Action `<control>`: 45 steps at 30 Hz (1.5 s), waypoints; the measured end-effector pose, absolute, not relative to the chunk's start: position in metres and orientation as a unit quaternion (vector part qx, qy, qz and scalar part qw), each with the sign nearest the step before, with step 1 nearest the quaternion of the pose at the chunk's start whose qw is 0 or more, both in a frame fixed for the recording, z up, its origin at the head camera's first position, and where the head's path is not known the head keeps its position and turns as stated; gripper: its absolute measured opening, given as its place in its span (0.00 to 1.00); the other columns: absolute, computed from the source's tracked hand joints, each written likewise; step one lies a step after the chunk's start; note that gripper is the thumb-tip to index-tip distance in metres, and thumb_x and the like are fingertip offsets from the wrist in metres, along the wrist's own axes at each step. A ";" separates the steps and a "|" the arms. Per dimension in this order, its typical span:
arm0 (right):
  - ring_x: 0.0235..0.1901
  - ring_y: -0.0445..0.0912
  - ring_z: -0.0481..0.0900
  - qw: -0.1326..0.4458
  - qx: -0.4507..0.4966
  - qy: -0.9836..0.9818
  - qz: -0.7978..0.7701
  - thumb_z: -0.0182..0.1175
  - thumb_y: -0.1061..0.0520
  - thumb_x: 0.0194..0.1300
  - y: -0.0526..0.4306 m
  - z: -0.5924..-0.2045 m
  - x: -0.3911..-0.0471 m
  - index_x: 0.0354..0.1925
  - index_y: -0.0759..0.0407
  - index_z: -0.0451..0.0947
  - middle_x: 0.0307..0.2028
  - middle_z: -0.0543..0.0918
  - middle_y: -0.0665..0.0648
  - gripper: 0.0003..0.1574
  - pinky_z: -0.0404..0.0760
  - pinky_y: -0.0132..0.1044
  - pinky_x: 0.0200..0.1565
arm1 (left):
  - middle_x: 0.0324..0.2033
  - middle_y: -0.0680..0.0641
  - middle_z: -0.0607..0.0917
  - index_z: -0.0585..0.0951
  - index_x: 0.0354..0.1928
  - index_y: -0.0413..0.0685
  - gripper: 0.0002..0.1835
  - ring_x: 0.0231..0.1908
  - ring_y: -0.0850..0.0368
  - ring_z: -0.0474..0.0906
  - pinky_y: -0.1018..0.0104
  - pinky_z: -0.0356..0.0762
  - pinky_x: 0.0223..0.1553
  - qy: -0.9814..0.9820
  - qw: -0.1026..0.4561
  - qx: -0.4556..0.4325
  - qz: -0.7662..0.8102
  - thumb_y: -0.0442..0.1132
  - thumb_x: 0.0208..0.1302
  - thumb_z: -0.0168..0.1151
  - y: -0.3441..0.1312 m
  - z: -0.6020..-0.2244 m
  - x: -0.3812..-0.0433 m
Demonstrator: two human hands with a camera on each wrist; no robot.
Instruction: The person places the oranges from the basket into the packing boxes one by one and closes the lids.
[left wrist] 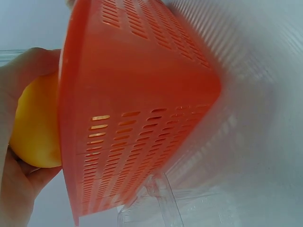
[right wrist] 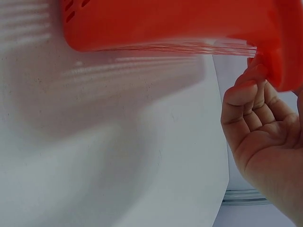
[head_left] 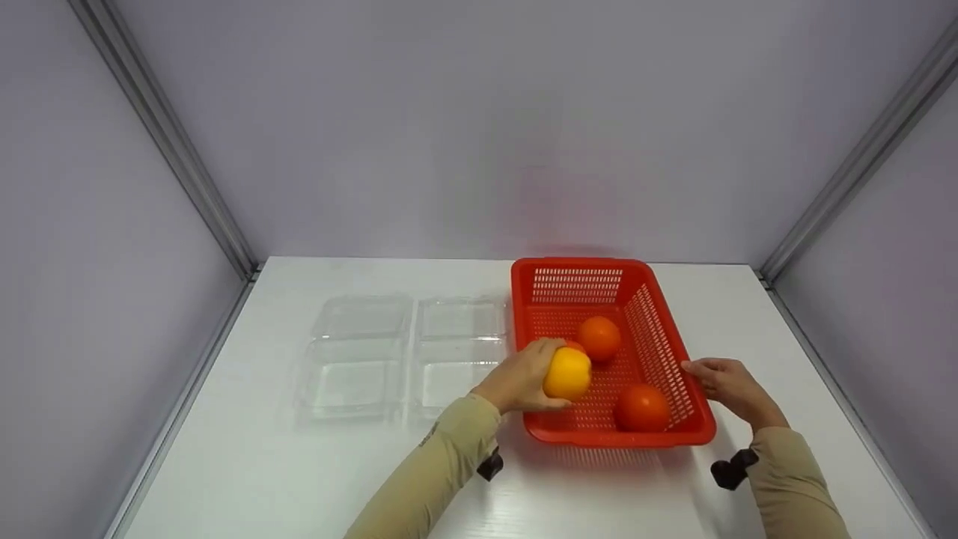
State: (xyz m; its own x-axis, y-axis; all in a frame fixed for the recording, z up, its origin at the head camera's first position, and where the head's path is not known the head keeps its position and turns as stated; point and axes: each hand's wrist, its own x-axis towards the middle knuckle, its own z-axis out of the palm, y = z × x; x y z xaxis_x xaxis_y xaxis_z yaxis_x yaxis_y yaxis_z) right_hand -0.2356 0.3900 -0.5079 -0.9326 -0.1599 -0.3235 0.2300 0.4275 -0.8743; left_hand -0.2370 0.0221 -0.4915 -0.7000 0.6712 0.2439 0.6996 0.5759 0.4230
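Note:
My left hand (head_left: 524, 374) grips a yellow round fruit (head_left: 568, 373) over the left side of a red plastic basket (head_left: 610, 439). In the left wrist view, thumb and fingers wrap the yellow fruit (left wrist: 38, 125) beside the basket's rim. My right hand (head_left: 730, 385) holds the basket's right rim, its fingers curled under the edge in the right wrist view. Inside the basket lie an orange fruit (head_left: 599, 339) toward the back and a redder orange fruit (head_left: 642, 408) at the front right. Another orange fruit (head_left: 575, 346) is mostly hidden behind the yellow one.
Two clear plastic containers, a left one (head_left: 355, 378) and a right one (head_left: 458, 322), stand side by side on the white table (head_left: 247, 464), left of the basket. Pale panels (head_left: 389, 135) enclose the table at the back and sides.

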 end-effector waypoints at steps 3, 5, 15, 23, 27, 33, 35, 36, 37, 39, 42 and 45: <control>0.38 0.35 0.84 0.182 0.025 0.825 -0.535 0.51 0.44 0.72 0.390 -0.508 -0.236 0.58 0.78 0.68 0.37 0.83 0.43 0.37 0.83 0.29 0.44 | 0.60 0.44 0.75 0.64 0.65 0.44 0.44 0.58 0.53 0.75 0.65 0.74 0.64 -0.889 0.021 -0.380 -0.253 0.53 0.50 0.73 0.020 -0.490 -0.237; 0.38 0.35 0.84 0.182 0.026 0.824 -0.536 0.51 0.44 0.72 0.389 -0.508 -0.236 0.58 0.78 0.68 0.37 0.83 0.43 0.37 0.83 0.29 0.44 | 0.60 0.44 0.74 0.63 0.65 0.44 0.44 0.58 0.53 0.75 0.65 0.74 0.64 -0.890 0.018 -0.376 -0.255 0.54 0.50 0.72 0.019 -0.490 -0.238; 0.38 0.35 0.84 0.184 0.023 0.826 -0.533 0.51 0.43 0.71 0.391 -0.510 -0.236 0.58 0.78 0.67 0.38 0.83 0.44 0.38 0.83 0.29 0.44 | 0.60 0.43 0.74 0.63 0.65 0.41 0.45 0.56 0.52 0.76 0.64 0.76 0.62 -0.895 0.028 -0.362 -0.259 0.55 0.51 0.71 0.015 -0.486 -0.242; 0.38 0.35 0.84 0.191 0.027 0.817 -0.543 0.52 0.43 0.71 0.391 -0.511 -0.237 0.58 0.77 0.67 0.38 0.84 0.43 0.37 0.83 0.29 0.45 | 0.60 0.45 0.74 0.64 0.65 0.44 0.45 0.56 0.53 0.76 0.63 0.75 0.63 -0.898 0.012 -0.345 -0.274 0.56 0.50 0.72 0.010 -0.483 -0.243; 0.38 0.35 0.84 0.190 0.022 0.813 -0.549 0.51 0.44 0.72 0.391 -0.510 -0.237 0.58 0.78 0.67 0.37 0.83 0.43 0.37 0.84 0.29 0.44 | 0.59 0.46 0.75 0.64 0.64 0.43 0.44 0.55 0.52 0.77 0.63 0.77 0.61 -0.897 0.020 -0.340 -0.280 0.55 0.49 0.72 0.007 -0.482 -0.244; 0.38 0.35 0.84 0.188 0.021 0.815 -0.548 0.51 0.44 0.72 0.392 -0.510 -0.237 0.57 0.78 0.67 0.37 0.83 0.43 0.37 0.84 0.29 0.44 | 0.59 0.45 0.75 0.64 0.64 0.44 0.45 0.54 0.52 0.78 0.62 0.77 0.61 -0.898 0.025 -0.324 -0.296 0.55 0.49 0.73 0.004 -0.482 -0.244; 0.38 0.35 0.84 0.187 0.021 0.816 -0.546 0.51 0.44 0.72 0.392 -0.511 -0.236 0.57 0.78 0.67 0.37 0.83 0.43 0.37 0.84 0.29 0.44 | 0.60 0.45 0.75 0.64 0.64 0.44 0.44 0.55 0.52 0.78 0.61 0.77 0.61 -0.898 0.025 -0.320 -0.302 0.55 0.48 0.73 0.003 -0.482 -0.244; 0.38 0.35 0.84 0.186 0.021 0.817 -0.546 0.51 0.44 0.72 0.392 -0.511 -0.236 0.58 0.78 0.67 0.37 0.83 0.43 0.37 0.84 0.29 0.44 | 0.59 0.45 0.75 0.64 0.64 0.44 0.44 0.54 0.52 0.78 0.61 0.77 0.61 -0.897 0.027 -0.318 -0.305 0.55 0.48 0.74 0.003 -0.482 -0.244; 0.38 0.35 0.84 0.185 0.022 0.818 -0.544 0.51 0.44 0.72 0.392 -0.511 -0.236 0.58 0.78 0.67 0.37 0.83 0.43 0.37 0.84 0.29 0.45 | 0.59 0.45 0.75 0.65 0.64 0.44 0.44 0.54 0.52 0.78 0.61 0.77 0.61 -0.896 0.029 -0.317 -0.308 0.55 0.48 0.74 0.002 -0.482 -0.244; 0.38 0.35 0.84 0.183 0.023 0.821 -0.540 0.51 0.43 0.72 0.391 -0.511 -0.236 0.58 0.78 0.67 0.37 0.83 0.43 0.38 0.83 0.29 0.44 | 0.59 0.45 0.75 0.65 0.64 0.43 0.44 0.54 0.52 0.78 0.61 0.77 0.61 -0.894 0.032 -0.317 -0.314 0.54 0.48 0.74 0.001 -0.482 -0.244; 0.38 0.35 0.84 0.182 0.025 0.822 -0.540 0.51 0.43 0.72 0.391 -0.511 -0.236 0.58 0.78 0.66 0.37 0.83 0.43 0.38 0.83 0.28 0.44 | 0.58 0.45 0.75 0.65 0.64 0.43 0.44 0.54 0.51 0.78 0.60 0.77 0.61 -0.893 0.036 -0.313 -0.320 0.54 0.48 0.74 0.000 -0.483 -0.245; 0.37 0.35 0.84 0.183 0.024 0.818 -0.544 0.50 0.44 0.72 0.390 -0.511 -0.236 0.58 0.78 0.67 0.36 0.83 0.42 0.37 0.84 0.29 0.44 | 0.59 0.45 0.75 0.64 0.64 0.44 0.45 0.54 0.51 0.78 0.60 0.77 0.61 -0.893 0.032 -0.304 -0.329 0.55 0.48 0.73 -0.002 -0.484 -0.244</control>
State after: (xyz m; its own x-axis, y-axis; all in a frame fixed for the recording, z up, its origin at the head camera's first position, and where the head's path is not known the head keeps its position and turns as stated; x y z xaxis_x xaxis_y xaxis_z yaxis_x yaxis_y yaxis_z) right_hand -0.2356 0.3901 -0.5111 -0.9318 -0.1607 -0.3255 0.2380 0.4066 -0.8821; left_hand -0.2442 -0.0025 -0.4841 -0.8135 0.5216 0.2571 0.5637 0.5986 0.5691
